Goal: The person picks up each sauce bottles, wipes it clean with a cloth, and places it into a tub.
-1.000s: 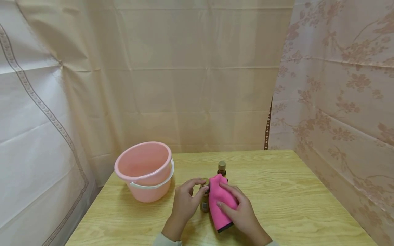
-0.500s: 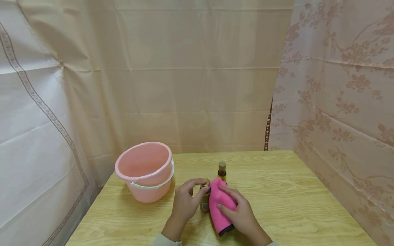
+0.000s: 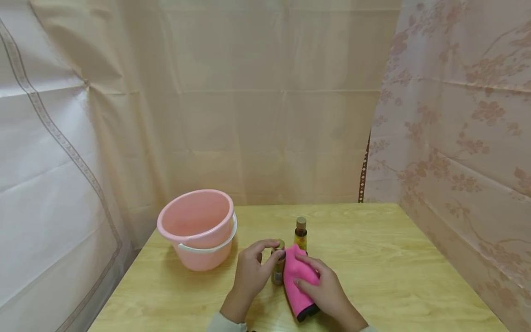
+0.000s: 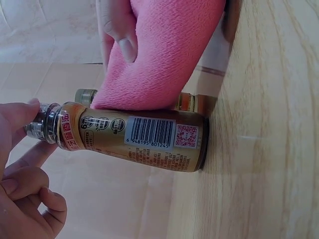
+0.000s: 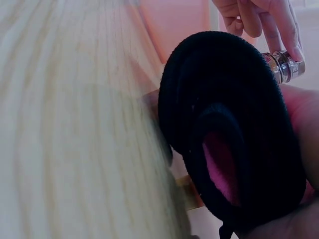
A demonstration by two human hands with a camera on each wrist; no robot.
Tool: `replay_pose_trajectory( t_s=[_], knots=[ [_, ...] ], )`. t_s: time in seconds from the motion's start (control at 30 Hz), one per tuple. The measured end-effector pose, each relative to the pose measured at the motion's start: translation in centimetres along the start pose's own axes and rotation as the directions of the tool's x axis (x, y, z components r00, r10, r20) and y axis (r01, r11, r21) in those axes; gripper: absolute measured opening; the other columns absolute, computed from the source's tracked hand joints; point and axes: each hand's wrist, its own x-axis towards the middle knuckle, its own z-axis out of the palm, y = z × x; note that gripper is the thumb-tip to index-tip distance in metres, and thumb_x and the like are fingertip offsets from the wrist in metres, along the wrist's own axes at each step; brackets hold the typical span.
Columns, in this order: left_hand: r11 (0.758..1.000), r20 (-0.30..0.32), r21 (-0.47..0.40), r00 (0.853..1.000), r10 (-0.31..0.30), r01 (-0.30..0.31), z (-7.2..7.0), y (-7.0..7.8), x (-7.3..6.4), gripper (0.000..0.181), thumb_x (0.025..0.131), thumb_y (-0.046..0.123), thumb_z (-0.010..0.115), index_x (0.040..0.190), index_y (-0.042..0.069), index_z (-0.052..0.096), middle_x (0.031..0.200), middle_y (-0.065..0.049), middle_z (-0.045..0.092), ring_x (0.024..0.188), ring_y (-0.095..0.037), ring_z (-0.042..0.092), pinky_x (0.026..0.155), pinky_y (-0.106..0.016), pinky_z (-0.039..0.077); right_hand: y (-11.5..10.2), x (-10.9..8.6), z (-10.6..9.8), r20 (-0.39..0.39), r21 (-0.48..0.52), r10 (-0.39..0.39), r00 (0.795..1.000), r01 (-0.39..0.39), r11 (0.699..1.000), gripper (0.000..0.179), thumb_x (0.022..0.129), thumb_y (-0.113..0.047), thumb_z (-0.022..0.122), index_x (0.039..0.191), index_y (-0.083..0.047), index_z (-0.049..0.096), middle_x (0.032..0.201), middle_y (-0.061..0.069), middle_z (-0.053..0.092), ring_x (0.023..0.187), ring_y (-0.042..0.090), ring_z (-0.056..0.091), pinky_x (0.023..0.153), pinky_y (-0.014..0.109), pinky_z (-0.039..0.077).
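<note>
Our left hand pinches the neck, probably the surest hold, of a slim, slick-looking gold bottle; beside that bottle, our right hand grips soft pink plush cloth.

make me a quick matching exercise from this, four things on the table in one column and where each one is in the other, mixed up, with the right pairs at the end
Things
1. pale pink bucket
2. gold bottle
3. bright pink cloth item
4. yellow-labelled bottle

Places
A. gripped in the right hand
B. standing farther from the person than both hands
C. on the left side of the table
D. pinched near its top by the left hand

Right pairs
1-C, 2-D, 3-A, 4-B
</note>
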Motion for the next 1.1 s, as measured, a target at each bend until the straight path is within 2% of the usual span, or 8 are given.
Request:
replay_pose_trajectory(
  t_s=[0.1,0.27,0.5,0.73,1.1],
  knots=[
    [1.000,0.000,0.007,1.000,-0.005,0.005,-0.14,0.13,-0.02,0.018,0.090,0.025,0.082,0.107,0.018,0.079,0.107,0.008,0.078,0.051,0.006,0.024,0.044,-0.016,0.031,0.02,-0.04,0.14,0.002,-0.016,0.000,1.000,0.000,1.000,0.060,0.085,-0.031,0.086,0.137,-0.048,0.061,0.149,0.002,0.058,0.130,0.028,0.058,0.100,0.047,0.053],
    [1.000,0.016,0.015,1.000,-0.022,0.022,-0.10,0.26,0.35,0.018,0.091,0.027,0.081,0.107,0.020,0.079,0.106,0.009,0.078,0.051,0.006,0.024,0.045,-0.016,0.031,0.04,0.22,-0.03,0.000,-0.026,0.011,1.000,-0.011,1.000,0.059,0.084,-0.030,0.087,0.135,-0.048,0.062,0.147,0.004,0.059,0.124,0.025,0.060,0.095,0.042,0.052],
    [0.999,0.003,0.028,1.000,-0.019,0.019,-0.12,0.25,0.18,0.018,0.089,0.024,0.083,0.106,0.019,0.079,0.106,0.009,0.077,0.050,0.004,0.029,0.044,-0.017,0.032,0.22,0.16,0.02,0.029,-0.037,0.021,0.999,-0.020,0.999,0.058,0.085,-0.032,0.085,0.137,-0.043,0.063,0.151,0.006,0.056,0.137,0.034,0.053,0.108,0.059,0.046],
    [0.996,-0.017,0.073,0.999,-0.050,0.051,-0.06,0.27,-0.12,0.021,0.086,0.027,0.086,0.105,0.020,0.080,0.114,0.007,0.072,0.056,0.000,0.040,0.050,-0.017,0.039,0.53,0.22,0.05,0.070,-0.047,0.037,0.997,-0.034,0.998,0.057,0.087,-0.034,0.084,0.139,-0.041,0.062,0.153,0.007,0.055,0.140,0.034,0.050,0.109,0.061,0.045],
    [0.997,-0.046,0.079,0.999,-0.006,0.009,0.12,0.20,-0.15,0.021,0.084,0.024,0.087,0.104,0.019,0.079,0.105,0.007,0.071,0.056,0.004,0.037,0.049,-0.016,0.038,0.55,0.34,0.11,0.063,-0.063,0.038,0.997,-0.034,0.997,0.056,0.087,-0.031,0.084,0.137,-0.042,0.063,0.154,0.005,0.054,0.143,0.036,0.047,0.112,0.064,0.041]
  ],
)
